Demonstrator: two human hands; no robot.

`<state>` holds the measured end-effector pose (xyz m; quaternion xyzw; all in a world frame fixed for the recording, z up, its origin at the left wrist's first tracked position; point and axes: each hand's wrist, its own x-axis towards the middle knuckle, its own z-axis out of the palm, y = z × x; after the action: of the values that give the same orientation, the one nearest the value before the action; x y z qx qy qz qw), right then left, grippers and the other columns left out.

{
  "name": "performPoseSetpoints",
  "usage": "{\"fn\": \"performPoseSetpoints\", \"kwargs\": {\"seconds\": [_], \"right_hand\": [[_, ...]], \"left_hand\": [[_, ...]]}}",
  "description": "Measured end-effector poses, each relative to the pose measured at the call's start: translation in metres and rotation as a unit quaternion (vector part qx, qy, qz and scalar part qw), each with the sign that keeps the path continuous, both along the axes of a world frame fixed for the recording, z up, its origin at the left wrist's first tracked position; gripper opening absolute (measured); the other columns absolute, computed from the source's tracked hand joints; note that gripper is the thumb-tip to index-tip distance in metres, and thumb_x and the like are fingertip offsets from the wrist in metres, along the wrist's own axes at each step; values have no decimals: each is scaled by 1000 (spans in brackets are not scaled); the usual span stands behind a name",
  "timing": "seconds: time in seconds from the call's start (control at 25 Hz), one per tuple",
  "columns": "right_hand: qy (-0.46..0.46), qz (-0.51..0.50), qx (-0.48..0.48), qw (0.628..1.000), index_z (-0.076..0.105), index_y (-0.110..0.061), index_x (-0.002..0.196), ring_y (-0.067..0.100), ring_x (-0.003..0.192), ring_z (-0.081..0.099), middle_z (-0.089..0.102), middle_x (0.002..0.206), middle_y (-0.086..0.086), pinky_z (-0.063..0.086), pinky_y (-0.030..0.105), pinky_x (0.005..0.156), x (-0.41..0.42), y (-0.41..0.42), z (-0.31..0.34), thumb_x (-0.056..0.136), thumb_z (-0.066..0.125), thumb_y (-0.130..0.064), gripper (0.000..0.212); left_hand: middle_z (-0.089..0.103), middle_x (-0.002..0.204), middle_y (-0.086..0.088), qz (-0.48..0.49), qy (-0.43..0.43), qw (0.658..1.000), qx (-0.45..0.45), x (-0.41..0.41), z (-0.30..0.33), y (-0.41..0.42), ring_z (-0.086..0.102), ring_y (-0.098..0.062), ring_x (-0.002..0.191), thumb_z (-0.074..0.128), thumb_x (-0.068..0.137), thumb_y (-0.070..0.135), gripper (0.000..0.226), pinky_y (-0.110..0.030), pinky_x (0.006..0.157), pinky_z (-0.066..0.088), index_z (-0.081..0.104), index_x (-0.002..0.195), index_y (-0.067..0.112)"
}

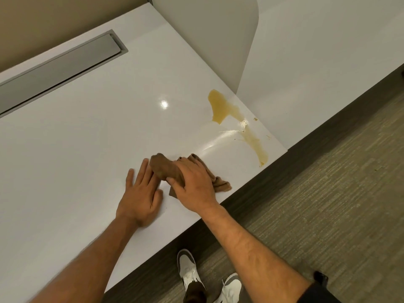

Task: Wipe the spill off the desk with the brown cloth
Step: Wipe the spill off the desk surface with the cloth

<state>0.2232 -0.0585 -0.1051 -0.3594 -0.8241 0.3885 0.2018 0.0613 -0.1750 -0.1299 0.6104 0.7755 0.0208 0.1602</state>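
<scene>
The brown cloth (162, 167) lies bunched on the white desk (87, 138) near its front edge. My right hand (194, 184) presses down on the cloth, fingers curled over it. Flat on the desk just left of the cloth rests my left hand (140, 193), fingers spread, its fingertips touching the cloth's edge. A yellow-brown spill (220, 108) spreads at the desk's right corner, with a thinner streak (255, 145) trailing toward the front edge and a small white blob (243, 123) in between. The cloth sits well short of the spill.
A grey recessed cable tray (61, 68) runs along the desk's back left. A grey divider panel (216, 40) rises behind the spill. Carpeted floor (328, 204) lies to the right, and my white shoes (190, 272) stand below the desk's edge.
</scene>
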Motion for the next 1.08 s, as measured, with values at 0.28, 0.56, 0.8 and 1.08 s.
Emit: {"fn": "performPoseSetpoints", "kwargs": {"seconds": [0.28,0.56,0.8,1.08], "right_hand": [[112,-297,-101,943,46,-31,145,15,122,60,60,136,-3,54,47,102,37,44,31,92,49,-62,61],[-316,-191,113,923,13,-31,163,54,150,12,11,171,12,10,70,119,46,65,-13,96,41,-68,81],[-292,-188,123,929,19,-33,161,50,150,19,20,169,8,12,70,119,14,95,-19,86,44,-79,92],[-223,-106,148,958,36,-41,154,40,143,35,36,164,-6,12,59,124,-33,118,-19,79,54,-77,86]], "left_hand": [[-20,175,4,0,5,1000,12,1,0,-3,-17,-16,162,21,104,41,73,-39,128,-20,-14,166,23],[-21,175,3,4,1,1000,3,0,-2,-3,-18,-17,162,17,103,41,72,-48,130,-10,-13,166,23],[-19,175,1,0,-3,1000,-5,-1,-3,-2,-16,-19,162,17,104,42,73,-50,131,-9,-12,167,21],[-20,175,0,1,-11,1000,-15,-2,-3,-2,-17,-19,162,15,103,47,74,-51,131,-8,-12,166,19]]}}
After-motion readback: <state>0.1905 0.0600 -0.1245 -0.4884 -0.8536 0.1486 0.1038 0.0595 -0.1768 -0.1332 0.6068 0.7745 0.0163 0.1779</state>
